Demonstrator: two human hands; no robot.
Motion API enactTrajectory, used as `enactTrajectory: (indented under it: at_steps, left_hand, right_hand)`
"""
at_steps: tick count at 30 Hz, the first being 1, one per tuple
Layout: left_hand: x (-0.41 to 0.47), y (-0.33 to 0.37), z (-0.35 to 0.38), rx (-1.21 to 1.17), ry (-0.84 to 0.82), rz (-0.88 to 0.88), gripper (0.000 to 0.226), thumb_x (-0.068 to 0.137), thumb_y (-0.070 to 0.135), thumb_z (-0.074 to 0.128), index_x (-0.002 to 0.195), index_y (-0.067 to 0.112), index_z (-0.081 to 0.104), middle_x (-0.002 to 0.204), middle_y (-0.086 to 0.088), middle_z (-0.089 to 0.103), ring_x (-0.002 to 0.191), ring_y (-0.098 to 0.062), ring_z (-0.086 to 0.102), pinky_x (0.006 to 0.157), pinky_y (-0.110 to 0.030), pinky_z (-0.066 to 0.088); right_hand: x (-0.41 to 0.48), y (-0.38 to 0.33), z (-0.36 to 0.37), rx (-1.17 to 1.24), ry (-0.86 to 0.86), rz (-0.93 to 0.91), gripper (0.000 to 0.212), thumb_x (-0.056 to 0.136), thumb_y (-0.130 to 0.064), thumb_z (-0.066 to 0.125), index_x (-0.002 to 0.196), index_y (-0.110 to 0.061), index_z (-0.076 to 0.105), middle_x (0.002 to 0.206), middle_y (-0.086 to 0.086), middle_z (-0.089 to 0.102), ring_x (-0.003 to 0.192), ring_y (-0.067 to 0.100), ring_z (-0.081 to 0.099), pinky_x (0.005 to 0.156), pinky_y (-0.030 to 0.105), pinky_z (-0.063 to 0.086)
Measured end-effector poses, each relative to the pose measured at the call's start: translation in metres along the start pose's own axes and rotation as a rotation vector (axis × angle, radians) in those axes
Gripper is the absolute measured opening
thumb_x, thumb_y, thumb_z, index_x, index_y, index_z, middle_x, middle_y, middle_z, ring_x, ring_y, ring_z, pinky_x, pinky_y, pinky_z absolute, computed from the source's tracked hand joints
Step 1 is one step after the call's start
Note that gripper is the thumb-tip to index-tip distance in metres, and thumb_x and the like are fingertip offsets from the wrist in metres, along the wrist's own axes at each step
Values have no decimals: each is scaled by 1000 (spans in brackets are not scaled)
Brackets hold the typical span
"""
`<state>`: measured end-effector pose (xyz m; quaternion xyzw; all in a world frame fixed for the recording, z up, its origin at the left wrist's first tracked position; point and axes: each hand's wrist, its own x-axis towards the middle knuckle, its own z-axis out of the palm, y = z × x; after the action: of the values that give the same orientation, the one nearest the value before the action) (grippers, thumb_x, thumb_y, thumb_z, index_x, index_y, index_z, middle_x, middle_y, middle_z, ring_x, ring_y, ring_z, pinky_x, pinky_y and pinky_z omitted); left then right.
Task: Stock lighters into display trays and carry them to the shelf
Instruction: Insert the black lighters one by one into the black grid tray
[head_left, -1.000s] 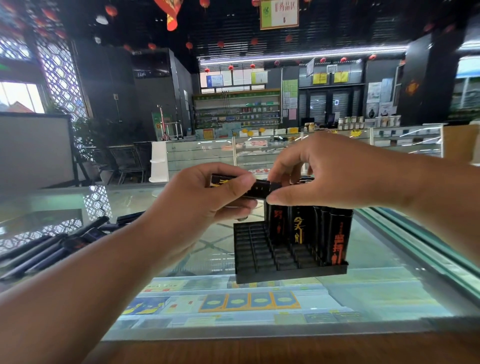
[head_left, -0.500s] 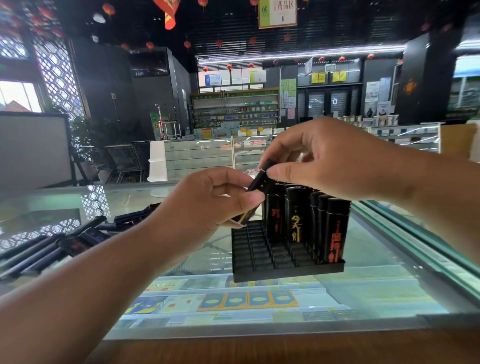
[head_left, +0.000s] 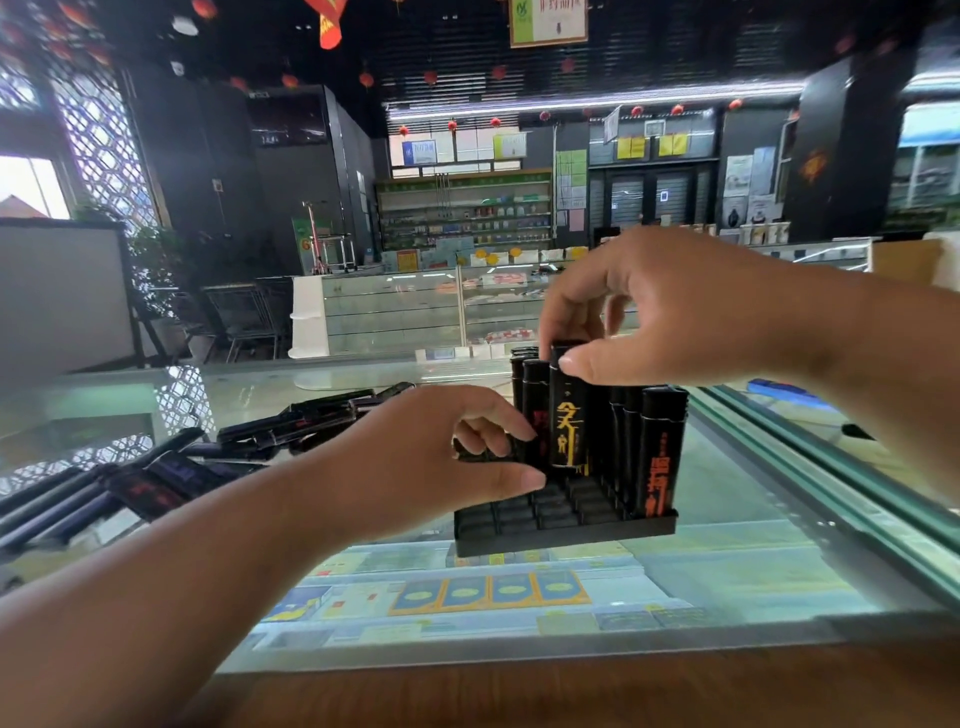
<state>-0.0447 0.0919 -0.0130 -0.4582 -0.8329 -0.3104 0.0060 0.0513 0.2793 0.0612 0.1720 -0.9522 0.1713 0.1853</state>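
Lighter (head_left: 569, 415): black, yellow character on its face; stood upright in the tray (head_left: 563, 535), in a slot at the front of the filled rows; cap seemed a little above its neighbours, so judged not fully seated.

Right hand (head_left: 675, 322): thumb and forefinger pinched on that cap; other fingers loosely raised.

Left hand (head_left: 441, 457): fingers curled round a spare lighter (head_left: 483, 453); thumb stretched toward the bare slots; whether it touched the tray could not be told.

Tray: black, gridded; sat on the glass counter (head_left: 727, 571); back and right slots filled, left front slots bare.

Loose lighters (head_left: 291, 431): heaped on the counter to the left, well apart from the tray.

Handling note, as judgement: press straight down on the cap, keeping the body plumb so the foot finds its slot; a tilt would likely jam it against its neighbours; steadying the tray with the left thumb should stop it sliding on the glass; release only once the cap sits level.
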Motion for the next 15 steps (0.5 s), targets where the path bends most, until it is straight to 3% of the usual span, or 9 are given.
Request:
enactTrajectory:
  at_steps: [4,7,11,15]
  left_hand:
    - [1,-1,1,28,-37,1,24,74,50,74,96,43,68,95,30,63,93,7,58,82,-12,46]
    - [1,-2,1,51,-62,-13,30,69,58,71,96,45,68,96,31,62,93,8,58,86,-17,48]
    - [0,-3,1,56,-89,-26,38,63,65,68,96,48,67,96,30,64,95,9,58,91,-24,49]
    - [1,-3,0,70,-98,-32,27,71,56,75,95,48,67,98,33,62,96,12,56,90,-18,48]
  right_hand:
    - [1,2,1,-90,-44,22,7,80,-27,66,84,-30,71,77,-14,68,75,1,62,74,17,50]
    - [1,0,1,-115,-63,36,8,78,-30,66,84,-31,71,79,-15,68,76,1,62,81,28,53]
    - [0,-2,0,-114,-84,40,9,77,-32,65,84,-32,71,82,-13,69,77,2,63,78,31,53]
    - [-1,-2,-4,-122,-99,44,6,78,-29,68,82,-33,71,82,-14,69,79,1,63,79,30,53]
